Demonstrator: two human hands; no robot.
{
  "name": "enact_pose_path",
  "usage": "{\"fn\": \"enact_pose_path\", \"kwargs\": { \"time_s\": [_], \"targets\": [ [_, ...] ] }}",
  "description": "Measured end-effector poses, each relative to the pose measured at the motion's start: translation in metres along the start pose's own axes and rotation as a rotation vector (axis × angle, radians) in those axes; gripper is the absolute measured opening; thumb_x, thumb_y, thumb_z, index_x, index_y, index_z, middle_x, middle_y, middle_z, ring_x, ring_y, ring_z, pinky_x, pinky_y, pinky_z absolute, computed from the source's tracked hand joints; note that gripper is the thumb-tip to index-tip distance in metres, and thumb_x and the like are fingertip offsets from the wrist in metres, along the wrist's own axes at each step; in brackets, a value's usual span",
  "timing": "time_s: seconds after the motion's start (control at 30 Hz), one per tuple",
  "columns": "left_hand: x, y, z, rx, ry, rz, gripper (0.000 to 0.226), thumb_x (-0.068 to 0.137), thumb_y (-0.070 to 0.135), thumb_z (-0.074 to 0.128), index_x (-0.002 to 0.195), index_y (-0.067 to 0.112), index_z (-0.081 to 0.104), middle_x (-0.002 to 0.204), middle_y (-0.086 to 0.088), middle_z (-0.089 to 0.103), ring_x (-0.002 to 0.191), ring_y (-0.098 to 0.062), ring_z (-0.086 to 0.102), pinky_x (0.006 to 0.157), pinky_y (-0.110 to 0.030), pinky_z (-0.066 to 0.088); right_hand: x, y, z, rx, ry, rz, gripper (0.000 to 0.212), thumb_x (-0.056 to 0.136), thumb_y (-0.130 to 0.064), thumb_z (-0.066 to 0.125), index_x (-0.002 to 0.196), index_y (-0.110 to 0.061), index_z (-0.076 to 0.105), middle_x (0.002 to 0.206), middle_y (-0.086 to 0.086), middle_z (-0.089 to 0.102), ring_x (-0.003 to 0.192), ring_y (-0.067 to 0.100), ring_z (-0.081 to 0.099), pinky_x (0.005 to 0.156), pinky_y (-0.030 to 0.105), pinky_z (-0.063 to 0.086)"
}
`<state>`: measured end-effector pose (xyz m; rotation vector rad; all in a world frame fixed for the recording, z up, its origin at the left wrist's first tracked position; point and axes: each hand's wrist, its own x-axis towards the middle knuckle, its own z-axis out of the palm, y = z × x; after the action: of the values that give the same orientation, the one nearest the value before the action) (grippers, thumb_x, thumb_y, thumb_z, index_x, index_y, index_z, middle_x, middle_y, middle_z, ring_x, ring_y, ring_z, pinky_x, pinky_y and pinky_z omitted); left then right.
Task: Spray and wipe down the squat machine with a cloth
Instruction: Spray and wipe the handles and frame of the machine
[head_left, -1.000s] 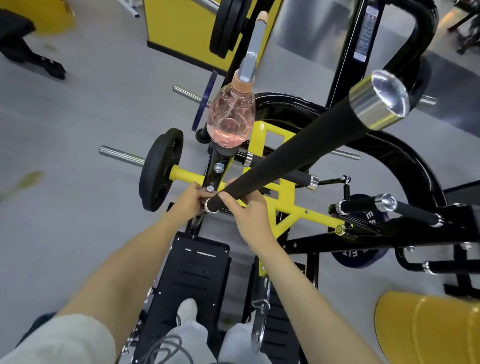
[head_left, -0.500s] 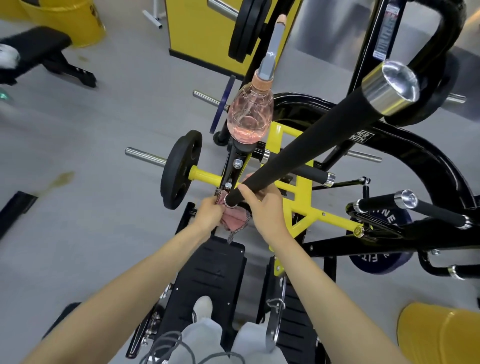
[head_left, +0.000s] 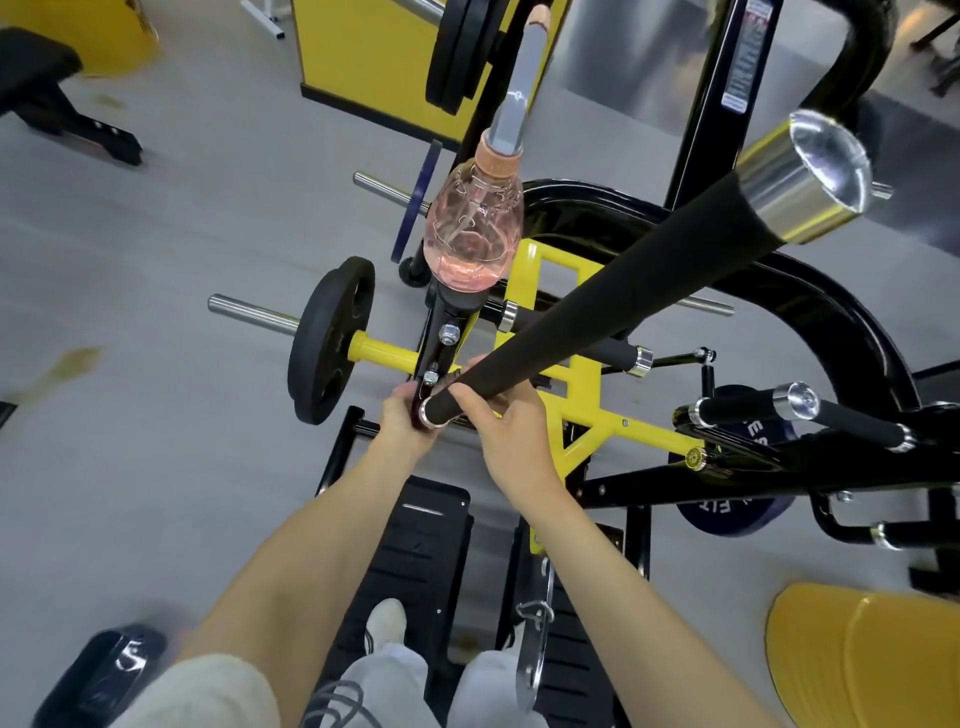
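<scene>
Tip for the handle (head_left: 597, 306): left hand (head_left: 402, 415) and right hand (head_left: 501, 423) are both curled round its near end with only a scrap of cloth (head_left: 448, 383) peeking between them, so I'd twist it all round the ring (head_left: 429, 417), not just on top, bottle (head_left: 472, 234) perched just beyond.

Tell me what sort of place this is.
Almost certainly a gym floor: the squat machine carries a black weight plate, has a long padded handle, and a bench stands at far left.
</scene>
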<state>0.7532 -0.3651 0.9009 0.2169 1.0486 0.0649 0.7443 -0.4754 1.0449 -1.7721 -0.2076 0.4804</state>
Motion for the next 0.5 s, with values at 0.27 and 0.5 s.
{"fn": "enact_pose_path", "kwargs": {
  "time_s": [0.27, 0.5],
  "targets": [
    [0.011, -0.021, -0.014, -0.293, 0.049, 0.120, 0.031, 0.090, 0.016, 0.050, 0.118, 0.010, 0.060, 0.119, -0.016, 0.062, 0.114, -0.032, 0.059, 0.102, -0.046, 0.043, 0.001, 0.002, 0.002, -0.014, -0.007, 0.009, 0.020, 0.086, -0.013, 0.068, 0.103, -0.006, 0.059, 0.088, -0.005, 0.066, 0.081, -0.002, 0.063, 0.073, 0.011, 0.047],
    [-0.001, -0.023, -0.024, -0.309, 0.108, 0.097, 0.042, 0.092, 0.011, 0.043, 0.133, 0.009, 0.051, 0.126, -0.023, 0.059, 0.113, -0.038, 0.059, 0.096, -0.051, 0.046, 0.000, -0.003, 0.002, -0.027, -0.006, 0.008, 0.015, 0.086, -0.016, 0.069, 0.096, -0.013, 0.059, 0.086, -0.001, 0.064, 0.083, 0.010, 0.063, 0.076, 0.020, 0.050]
  ]
}}
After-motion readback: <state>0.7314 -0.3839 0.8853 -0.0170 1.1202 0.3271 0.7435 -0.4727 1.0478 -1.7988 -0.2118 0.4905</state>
